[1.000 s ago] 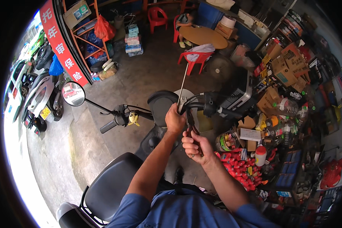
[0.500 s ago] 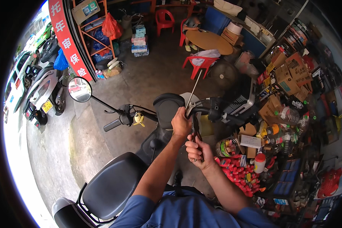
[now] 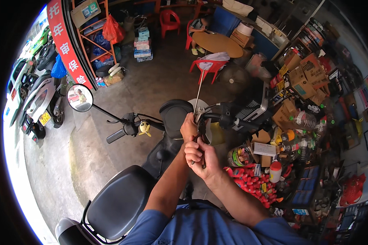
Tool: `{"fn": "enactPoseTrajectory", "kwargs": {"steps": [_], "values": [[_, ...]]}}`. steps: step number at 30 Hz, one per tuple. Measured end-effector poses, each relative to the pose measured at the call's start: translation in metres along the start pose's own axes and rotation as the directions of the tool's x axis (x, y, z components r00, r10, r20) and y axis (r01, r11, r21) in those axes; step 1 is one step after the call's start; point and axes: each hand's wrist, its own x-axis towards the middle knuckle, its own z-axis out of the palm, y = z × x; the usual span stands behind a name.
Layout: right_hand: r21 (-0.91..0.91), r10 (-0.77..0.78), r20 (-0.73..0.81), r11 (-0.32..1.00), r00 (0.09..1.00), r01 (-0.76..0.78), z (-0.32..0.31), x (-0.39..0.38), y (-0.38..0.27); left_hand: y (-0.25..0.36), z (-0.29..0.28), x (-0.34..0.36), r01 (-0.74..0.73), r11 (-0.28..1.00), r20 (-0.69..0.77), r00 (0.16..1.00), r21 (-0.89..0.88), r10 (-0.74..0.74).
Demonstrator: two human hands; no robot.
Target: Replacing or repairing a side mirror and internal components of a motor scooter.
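Observation:
My left hand (image 3: 188, 127) is closed at the base of an upright metal mirror stem (image 3: 200, 83) on the scooter's right handlebar (image 3: 223, 119), beside a silver open-ended wrench (image 3: 199, 112); exactly what it grips is partly hidden. My right hand (image 3: 198, 154) is closed around a dark tool handle just below and right of my left hand, overlapping its wrist in the view. The tool's upper part meets the handlebar area near the wrench. A round left mirror (image 3: 79, 97), a yellow toy (image 3: 144, 128) and the black seat (image 3: 116, 202) belong to the scooter.
Piled cartons (image 3: 308, 75), plastic bottles (image 3: 304, 120) and red containers (image 3: 253, 185) crowd the right. A seated person (image 3: 197, 26) is at a round table (image 3: 216, 43) behind a red chair (image 3: 208, 67). An orange rack (image 3: 102, 55) and parked scooters (image 3: 41, 112) stand left.
My right hand has shifted left and slightly up, closer to my left wrist, with the tool still in it. The view has also shifted a little. A person now appears in the left mirror.

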Motion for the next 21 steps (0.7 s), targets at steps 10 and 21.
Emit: {"fn": "enactPoseTrajectory", "kwargs": {"steps": [10, 21], "values": [[-0.272, 0.04, -0.013, 0.961, 0.999, -0.042, -0.006, -0.029, -0.012, 0.006, -0.005, 0.0, -0.046, 0.997, 0.029, 0.998, -0.063, 0.048], [-0.646, 0.155, -0.114, 0.738, 0.981, -0.192, -0.041, -0.134, -0.045, -0.02, -0.048, -0.022, 0.1, 0.843, 0.149, 0.989, -0.528, -0.023]]}}
